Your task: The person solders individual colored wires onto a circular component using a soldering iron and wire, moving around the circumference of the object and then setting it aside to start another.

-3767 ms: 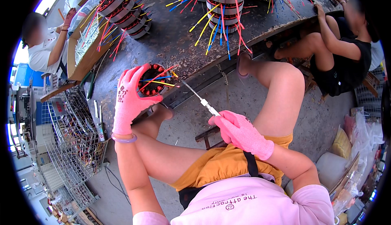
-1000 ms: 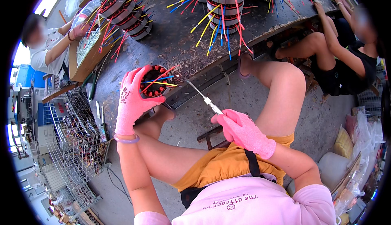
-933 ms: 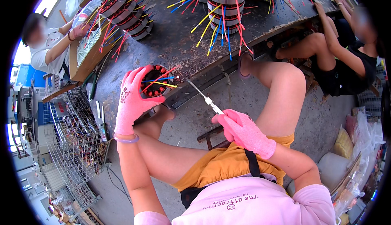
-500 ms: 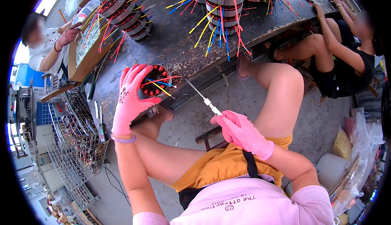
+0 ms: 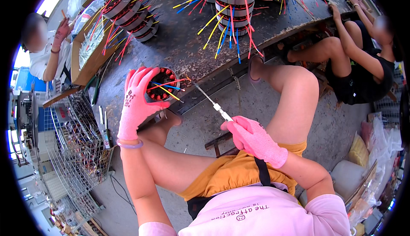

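My left hand [image 5: 137,101], in a pink glove, grips a round motor stator [image 5: 161,85] with red windings and coloured lead wires, held at the near edge of the dark workbench [image 5: 188,44]. My right hand [image 5: 252,137], also in a pink glove, holds a thin metal pick tool [image 5: 213,103] whose tip points up and left toward the stator's wires, just short of them. My bare knees sit below the bench edge.
Stacks of stators with long coloured wires [image 5: 232,1] stand on the bench. A wire basket rack [image 5: 72,146] is at my left. One person sits at the far left [image 5: 42,52], another sits at the right [image 5: 363,61]. Bags lie at the lower right.
The stator has tilted slightly in my left hand and the pick's tip has shifted a little near the wires. The person at the left has moved a hand.
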A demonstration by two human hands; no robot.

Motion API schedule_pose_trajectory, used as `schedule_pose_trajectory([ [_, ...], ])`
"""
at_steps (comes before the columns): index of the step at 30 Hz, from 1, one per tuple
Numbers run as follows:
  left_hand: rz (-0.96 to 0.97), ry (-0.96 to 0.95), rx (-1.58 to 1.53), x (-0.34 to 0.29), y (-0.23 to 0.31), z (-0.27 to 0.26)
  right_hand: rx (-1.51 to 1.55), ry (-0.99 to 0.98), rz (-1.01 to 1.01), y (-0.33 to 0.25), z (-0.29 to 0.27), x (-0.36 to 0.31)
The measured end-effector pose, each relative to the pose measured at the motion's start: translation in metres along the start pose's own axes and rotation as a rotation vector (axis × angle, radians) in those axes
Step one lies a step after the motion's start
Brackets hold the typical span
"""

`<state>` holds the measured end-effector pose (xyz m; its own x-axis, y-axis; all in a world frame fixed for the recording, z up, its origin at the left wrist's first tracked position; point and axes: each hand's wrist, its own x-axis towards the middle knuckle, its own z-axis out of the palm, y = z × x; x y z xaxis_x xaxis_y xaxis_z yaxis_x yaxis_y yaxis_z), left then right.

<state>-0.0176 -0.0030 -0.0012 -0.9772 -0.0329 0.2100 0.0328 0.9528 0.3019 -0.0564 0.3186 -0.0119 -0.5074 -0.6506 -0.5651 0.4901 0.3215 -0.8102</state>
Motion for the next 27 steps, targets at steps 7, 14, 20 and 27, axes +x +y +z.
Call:
schedule_pose_trajectory([
  [7, -0.006, 0.000, -0.006, 0.000, 0.001, -0.001, -0.032, -0.006, 0.018, -0.004, -0.002, -0.002],
  [14, 0.006, -0.009, 0.012, -0.002, -0.001, 0.000, -0.003, 0.002, -0.006, 0.004, -0.001, 0.002],
  [20, 0.005, -0.031, -0.021, -0.001, -0.004, 0.000, -0.011, -0.006, 0.009, -0.006, 0.000, -0.001],
  [27, -0.005, -0.018, -0.014, -0.002, -0.001, -0.001, -0.035, -0.005, -0.002, -0.006, -0.002, -0.002],
])
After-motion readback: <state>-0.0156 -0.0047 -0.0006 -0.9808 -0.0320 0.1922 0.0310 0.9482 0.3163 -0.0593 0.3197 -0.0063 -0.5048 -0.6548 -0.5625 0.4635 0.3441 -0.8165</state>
